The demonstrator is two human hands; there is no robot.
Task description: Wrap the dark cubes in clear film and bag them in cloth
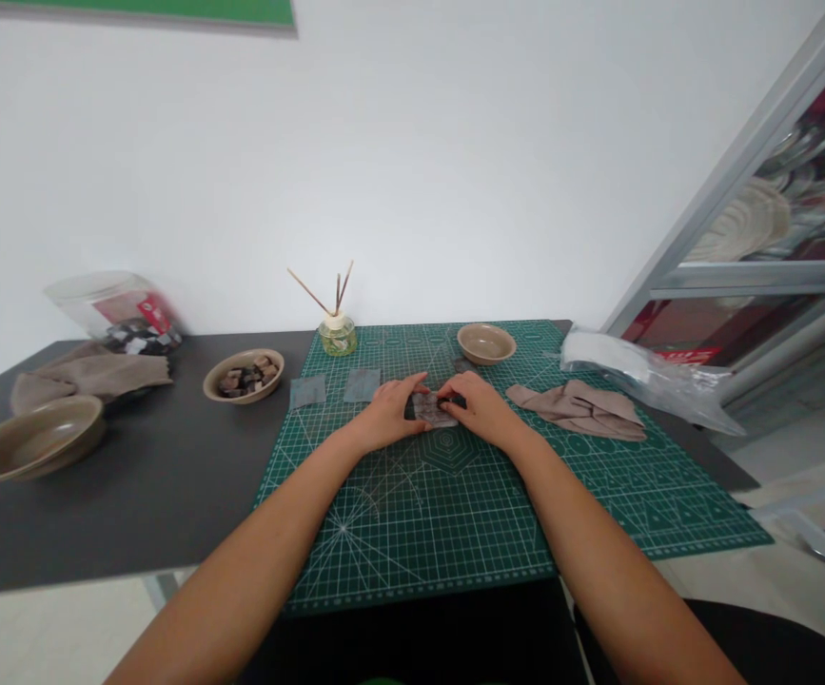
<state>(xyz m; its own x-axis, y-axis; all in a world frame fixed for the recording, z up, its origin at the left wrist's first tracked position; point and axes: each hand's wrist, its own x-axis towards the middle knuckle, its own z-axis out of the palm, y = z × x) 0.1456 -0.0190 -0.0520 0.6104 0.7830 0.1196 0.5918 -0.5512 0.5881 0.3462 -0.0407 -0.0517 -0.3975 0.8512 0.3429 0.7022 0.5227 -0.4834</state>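
Note:
Both my hands rest on a green cutting mat (pixel 455 514), meeting over a small grey square sheet (pixel 432 409). My left hand (pixel 387 414) has its fingers curled onto the sheet's left edge. My right hand (pixel 480 407) pinches something small and dark at the sheet's right side; I cannot make out what it is. Two more grey square sheets (pixel 307 391) (pixel 362 384) lie flat on the mat just left of my hands.
A reed diffuser (pixel 337 333) and an empty tan bowl (pixel 485 342) stand at the mat's far edge. A bowl of dark pieces (pixel 244 375), a larger bowl (pixel 30 438), a plastic jar (pixel 116 309) and cloths (pixel 578 407) (pixel 88 373) sit around; a plastic bag (pixel 640 376) lies right.

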